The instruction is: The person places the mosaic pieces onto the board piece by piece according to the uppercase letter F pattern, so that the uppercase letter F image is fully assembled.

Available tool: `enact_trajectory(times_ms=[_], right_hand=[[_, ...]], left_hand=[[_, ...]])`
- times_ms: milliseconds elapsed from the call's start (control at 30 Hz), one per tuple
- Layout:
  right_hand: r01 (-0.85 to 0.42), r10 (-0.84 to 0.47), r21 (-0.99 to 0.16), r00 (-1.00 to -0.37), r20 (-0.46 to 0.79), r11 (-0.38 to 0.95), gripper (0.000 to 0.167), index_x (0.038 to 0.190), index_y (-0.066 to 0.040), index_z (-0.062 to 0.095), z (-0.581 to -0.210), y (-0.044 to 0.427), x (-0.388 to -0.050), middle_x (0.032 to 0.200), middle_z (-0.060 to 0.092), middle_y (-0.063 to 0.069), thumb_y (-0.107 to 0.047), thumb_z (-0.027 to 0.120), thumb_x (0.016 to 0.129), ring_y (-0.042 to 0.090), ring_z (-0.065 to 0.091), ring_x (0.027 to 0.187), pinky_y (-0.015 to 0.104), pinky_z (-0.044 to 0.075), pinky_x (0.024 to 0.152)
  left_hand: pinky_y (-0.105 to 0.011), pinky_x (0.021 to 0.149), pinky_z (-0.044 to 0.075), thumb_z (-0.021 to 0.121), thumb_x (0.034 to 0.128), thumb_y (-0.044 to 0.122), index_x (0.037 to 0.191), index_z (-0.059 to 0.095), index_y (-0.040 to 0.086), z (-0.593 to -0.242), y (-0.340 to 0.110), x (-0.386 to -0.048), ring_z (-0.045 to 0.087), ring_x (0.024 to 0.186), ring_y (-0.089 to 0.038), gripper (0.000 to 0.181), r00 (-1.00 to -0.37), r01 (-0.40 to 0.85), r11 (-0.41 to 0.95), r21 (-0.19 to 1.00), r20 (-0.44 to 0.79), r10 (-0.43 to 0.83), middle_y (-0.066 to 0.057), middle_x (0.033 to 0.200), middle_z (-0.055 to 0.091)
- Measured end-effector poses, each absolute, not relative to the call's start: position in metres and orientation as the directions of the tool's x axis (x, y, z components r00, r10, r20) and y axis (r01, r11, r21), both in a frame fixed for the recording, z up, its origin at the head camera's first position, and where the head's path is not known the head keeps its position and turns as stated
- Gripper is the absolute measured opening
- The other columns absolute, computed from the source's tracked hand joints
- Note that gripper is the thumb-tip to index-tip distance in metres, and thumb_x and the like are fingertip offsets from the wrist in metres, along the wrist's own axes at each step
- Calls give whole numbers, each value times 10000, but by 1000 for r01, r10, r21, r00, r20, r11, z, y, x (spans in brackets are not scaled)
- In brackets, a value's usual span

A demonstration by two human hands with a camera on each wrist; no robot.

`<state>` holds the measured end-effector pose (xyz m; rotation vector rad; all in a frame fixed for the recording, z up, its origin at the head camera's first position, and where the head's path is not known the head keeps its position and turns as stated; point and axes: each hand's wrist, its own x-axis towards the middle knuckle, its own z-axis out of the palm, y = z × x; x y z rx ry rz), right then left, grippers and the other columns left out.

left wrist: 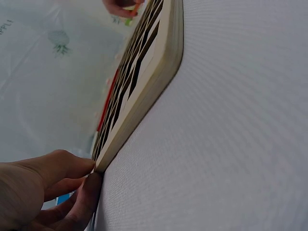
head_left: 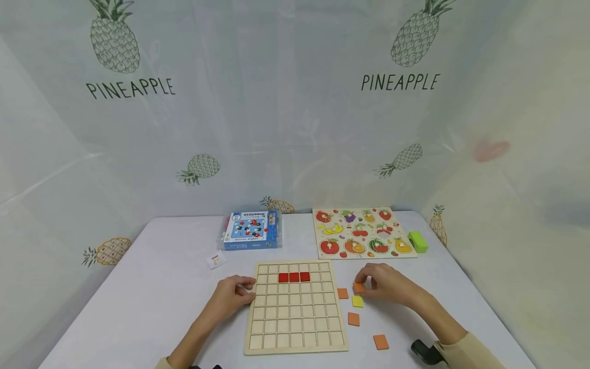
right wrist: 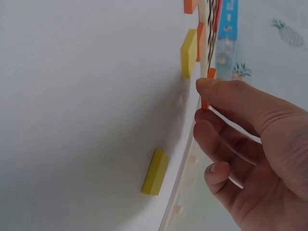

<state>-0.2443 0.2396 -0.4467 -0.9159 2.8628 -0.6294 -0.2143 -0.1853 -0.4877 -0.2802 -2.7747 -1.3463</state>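
A wooden grid board (head_left: 296, 326) lies on the table with three red square tiles (head_left: 294, 277) in a row near its far end. At its left edge my left hand (head_left: 230, 296) pinches the rim between thumb and fingers, as the left wrist view shows. To the right of the board, my right hand (head_left: 386, 283) pinches an orange square tile (head_left: 359, 288) between thumb and fingertip. Just below that hand is a yellow tile (head_left: 357, 301). A second yellow piece (right wrist: 155, 172) shows only in the right wrist view.
More orange tiles lie right of the board: one by its edge (head_left: 343, 293), a lower tile (head_left: 353, 319) and a near tile (head_left: 380, 342). Farther back are a blue boxed set (head_left: 251, 230), a fruit puzzle board (head_left: 341, 242), a green block (head_left: 418, 242) and a small paper packet (head_left: 216, 260).
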Motion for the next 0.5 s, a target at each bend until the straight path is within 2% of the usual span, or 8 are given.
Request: enact_trajectory(times_ms=[500], right_hand=[[-550,-580,-399,-813,53,734,192,974,-219,714,-436,203,-249,876,629,-111,-231,800,803,23,487,657,174,436,598]], left_hand=[[-182,606,494,792,766,64,1076,726,11,-488,-187,-214,617,682,-32,321,-980,194,598,777,130,149,-56,898,693]])
